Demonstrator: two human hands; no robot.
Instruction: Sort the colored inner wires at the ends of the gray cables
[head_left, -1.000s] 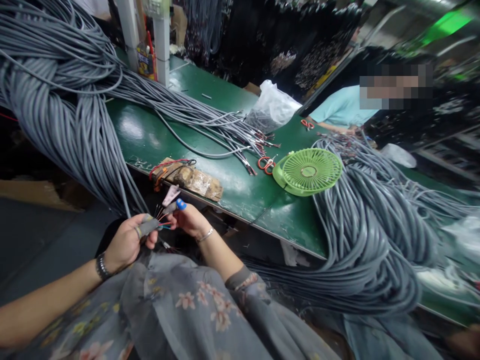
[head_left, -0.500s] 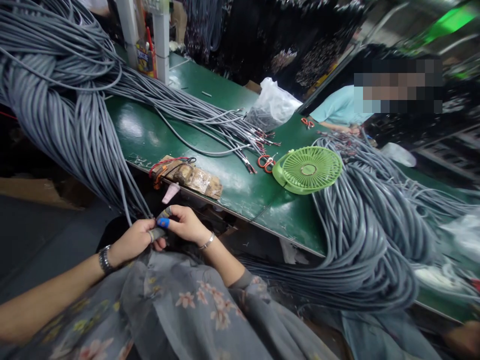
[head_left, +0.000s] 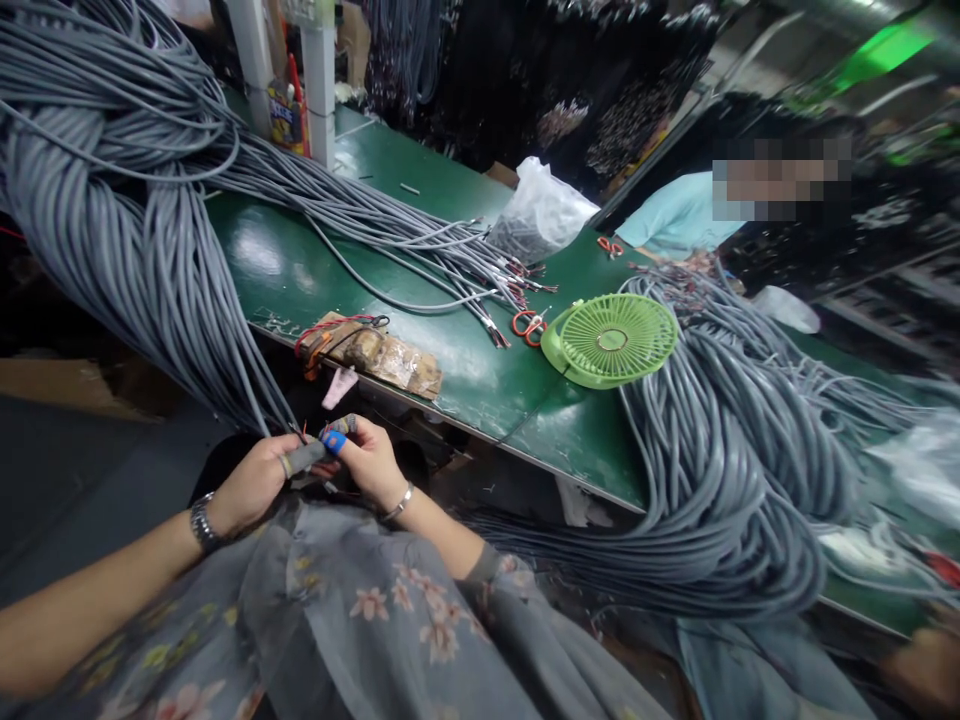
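Observation:
Over my lap, just off the bench's near edge, my left hand (head_left: 259, 478) is closed round the end of a grey cable (head_left: 279, 408) from the big bundle (head_left: 180, 270) hanging at the left. My right hand (head_left: 369, 462), with a blue wrap on the thumb and covered fingertips, pinches at the same spot. Thin reddish wires show between the fingers of both hands. The fingers hide exactly how each wire is gripped. Close above my hands, a pale pink piece (head_left: 340, 387) sticks out from the bench edge.
A taped wooden block (head_left: 394, 362) with wires lies on the green bench (head_left: 480, 400). Farther along are orange-handled scissors (head_left: 529, 327), a green fan (head_left: 611, 340), a plastic bag (head_left: 544, 205) and a large grey cable coil (head_left: 735, 470). Across the bench sits a person in light blue (head_left: 667, 212).
My hands have drawn slightly apart, and the reddish wires between them now show more. The whole view has shifted a little; the things on the bench stay put.

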